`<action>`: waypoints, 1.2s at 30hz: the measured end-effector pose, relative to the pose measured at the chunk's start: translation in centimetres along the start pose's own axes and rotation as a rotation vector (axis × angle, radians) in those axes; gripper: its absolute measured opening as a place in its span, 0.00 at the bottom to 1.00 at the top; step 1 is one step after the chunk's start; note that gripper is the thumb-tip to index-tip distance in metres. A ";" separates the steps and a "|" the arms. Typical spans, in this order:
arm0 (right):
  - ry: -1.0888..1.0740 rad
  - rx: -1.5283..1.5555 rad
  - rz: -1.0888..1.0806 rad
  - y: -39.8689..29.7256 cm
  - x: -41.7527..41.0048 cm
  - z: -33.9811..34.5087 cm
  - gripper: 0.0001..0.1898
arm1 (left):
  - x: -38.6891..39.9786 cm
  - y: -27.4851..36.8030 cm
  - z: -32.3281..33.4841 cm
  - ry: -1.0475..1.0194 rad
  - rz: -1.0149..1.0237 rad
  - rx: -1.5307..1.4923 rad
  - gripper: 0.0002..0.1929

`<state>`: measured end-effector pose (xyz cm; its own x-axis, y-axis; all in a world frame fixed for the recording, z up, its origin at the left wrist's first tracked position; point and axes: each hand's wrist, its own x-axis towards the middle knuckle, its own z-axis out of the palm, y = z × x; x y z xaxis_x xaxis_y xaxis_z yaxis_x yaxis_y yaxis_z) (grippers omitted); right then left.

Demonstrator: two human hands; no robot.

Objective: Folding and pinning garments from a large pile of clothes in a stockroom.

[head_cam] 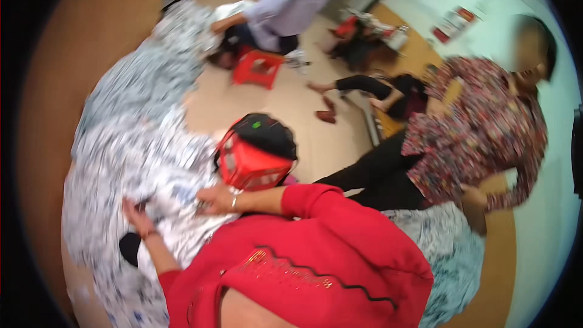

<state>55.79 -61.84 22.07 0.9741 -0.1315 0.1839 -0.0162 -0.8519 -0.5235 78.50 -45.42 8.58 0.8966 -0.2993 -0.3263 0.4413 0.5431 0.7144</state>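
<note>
A long heap of white cloth with blue-grey print [123,159] spreads over the floor along the left and in front of me. At its near part my left hand [138,218] is over the cloth, with a small dark thing by its fingers that is too blurred to name. To its right my right hand [216,199], with a bracelet at the wrist, rests at the white cloth, its fingers bent down; whether they grip a fold is unclear. Beside my right hand stands a red plastic stool [255,164] with a black bag or cloth [268,132] on top.
A person in a patterned top [478,123] is at the right, near more white and pale blue cloth [451,255]. Another person in a pale shirt [287,9] bends over the heap's far end, beside a second red stool [258,68]. Someone's legs and brown shoes [326,114] show farther back.
</note>
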 end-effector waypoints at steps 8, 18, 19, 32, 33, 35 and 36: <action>0.049 0.267 0.282 -1.5 5.1 -1.1 0.15 | -3.2 3.4 4.5 0.048 0.264 0.076 0.25; -0.051 0.040 -0.057 -0.4 15.7 4.0 0.14 | -6.4 5.8 6.1 -0.063 0.360 0.132 0.30; -0.158 0.114 0.082 -0.2 16.1 3.9 0.10 | -6.8 6.0 6.5 -0.056 0.362 0.132 0.30; -0.653 0.365 0.095 0.9 0.5 -6.0 0.05 | -24.5 5.4 3.8 -0.118 -0.343 -0.065 0.35; -0.601 0.429 0.236 1.0 0.1 -5.8 0.05 | -24.5 5.5 3.8 -0.110 -0.351 -0.062 0.35; -0.543 0.434 0.147 1.3 -0.2 -5.3 0.04 | -24.4 5.7 4.0 -0.065 -0.326 0.010 0.35; -0.550 0.441 0.156 1.4 -0.1 -5.4 0.04 | -24.3 5.3 4.1 -0.046 -0.268 0.029 0.32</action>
<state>54.42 -65.69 25.78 0.9421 0.1379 -0.3055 -0.1854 -0.5451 -0.8176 58.93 -38.50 22.78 0.7454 -0.4650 -0.4777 0.6604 0.4175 0.6241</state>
